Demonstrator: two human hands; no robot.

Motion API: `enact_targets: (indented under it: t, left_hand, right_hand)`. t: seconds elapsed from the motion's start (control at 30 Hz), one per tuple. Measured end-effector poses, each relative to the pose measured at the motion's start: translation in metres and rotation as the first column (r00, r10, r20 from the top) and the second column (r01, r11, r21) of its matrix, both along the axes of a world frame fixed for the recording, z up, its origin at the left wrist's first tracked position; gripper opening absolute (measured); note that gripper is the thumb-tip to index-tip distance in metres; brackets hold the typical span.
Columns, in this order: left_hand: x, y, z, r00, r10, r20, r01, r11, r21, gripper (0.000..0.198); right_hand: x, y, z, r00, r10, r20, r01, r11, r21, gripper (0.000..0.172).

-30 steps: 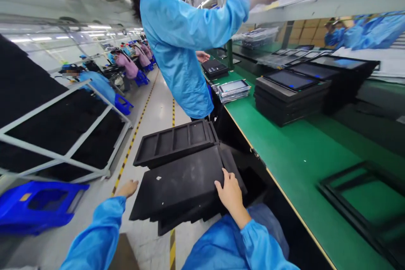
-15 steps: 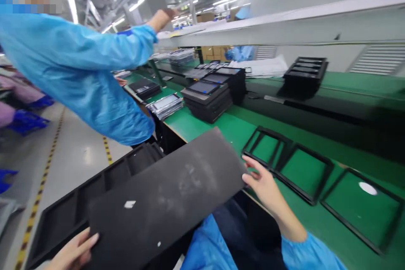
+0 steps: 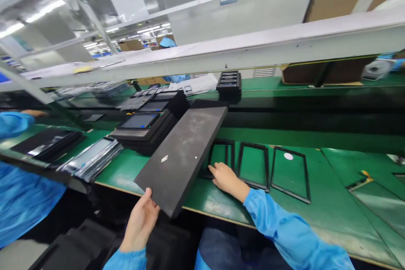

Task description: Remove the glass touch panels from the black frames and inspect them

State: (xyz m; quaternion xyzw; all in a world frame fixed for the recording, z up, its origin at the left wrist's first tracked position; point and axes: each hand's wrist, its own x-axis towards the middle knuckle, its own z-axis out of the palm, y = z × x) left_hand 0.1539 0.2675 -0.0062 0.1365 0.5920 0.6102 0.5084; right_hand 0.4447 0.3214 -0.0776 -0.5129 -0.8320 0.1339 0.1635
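Observation:
A flat black foam tray (image 3: 183,152) is tilted over the front of the green bench (image 3: 316,215). My left hand (image 3: 141,219) grips its near corner from below. My right hand (image 3: 224,179) is under its right edge, fingers curled against the underside, resting by the bench surface. Just right of that hand, three black rectangular frames (image 3: 255,166) lie side by side on the green mat.
Stacks of black trays with screens (image 3: 145,128) stand behind the lifted tray; loose bagged panels (image 3: 91,160) lie left. A co-worker's blue sleeve (image 3: 19,185) is at far left. More black trays (image 3: 79,244) sit below the bench. A white shelf rail (image 3: 240,52) runs overhead.
The view swung right from the aisle to the bench. The black tray was lifted from the stack beside me and brought over the green bench, both hands staying on it.

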Motion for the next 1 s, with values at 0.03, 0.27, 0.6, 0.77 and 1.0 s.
enact_targets:
  t: [0.03,0.27,0.6,0.77,1.0]
  left_hand:
    - [0.009,0.014,0.0,0.999,-0.019,0.04,0.019,1.0,0.005,0.022]
    - [0.044,0.074,0.003,0.977,-0.082,0.199,0.075,0.996,0.042,0.032]
    - [0.1,0.109,-0.048,0.966,-0.077,0.248,0.071,0.997,0.033,0.017]
    - [0.126,0.128,-0.06,0.974,-0.053,0.221,0.039,0.997,0.065,0.007]
    - [0.12,0.13,-0.058,0.981,-0.046,0.188,0.032,0.997,0.074,0.025]
  right_hand:
    - [-0.005,0.005,0.003,0.999,0.021,0.038,-0.021,1.0,-0.001,0.033]
    - [-0.014,0.014,0.039,0.976,0.095,0.196,-0.118,0.987,0.112,0.019]
    - [0.088,-0.052,0.003,0.961,-0.199,0.189,0.134,0.942,0.309,0.047]
    - [0.095,-0.054,-0.021,0.958,-0.236,0.164,0.169,0.925,0.341,0.057]
    - [0.095,-0.048,-0.028,0.974,-0.201,0.107,0.159,0.937,0.311,0.056]
